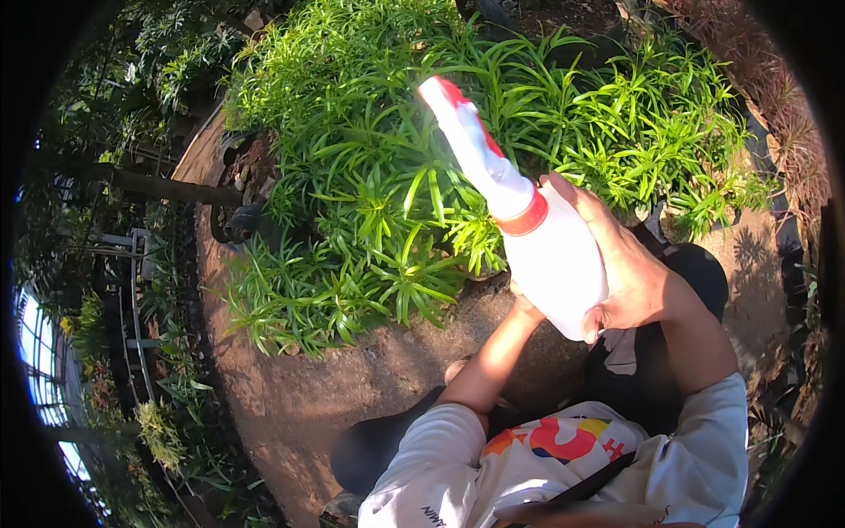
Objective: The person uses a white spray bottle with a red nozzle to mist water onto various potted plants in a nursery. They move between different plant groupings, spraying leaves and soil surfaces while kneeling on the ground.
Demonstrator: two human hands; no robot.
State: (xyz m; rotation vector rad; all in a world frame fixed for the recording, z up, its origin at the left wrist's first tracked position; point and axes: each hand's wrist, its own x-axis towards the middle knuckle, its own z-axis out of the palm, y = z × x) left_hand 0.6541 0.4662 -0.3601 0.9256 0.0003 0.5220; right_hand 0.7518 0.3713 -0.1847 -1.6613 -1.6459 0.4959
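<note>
A white spray bottle [556, 268] with a red collar and a white-and-red trigger head is held up in front of me, tilted so its head points up and to the left. My right hand [620, 268] grips its right side, fingers up near the collar and thumb by the base. Against the lower left side of the bottle is my left hand [526, 301], holding it from behind; most of its fingers are hidden by the bottle. Beyond the spray head grow bushy green plants [378, 202] with long narrow leaves.
A brown dirt path [290, 405] curves around the plants on the left and in front of my knees. A dark rounded object [246, 223] sits at the bed's left edge. Reddish plants [797, 132] stand at the far right, and metal rails [132, 299] run along the left.
</note>
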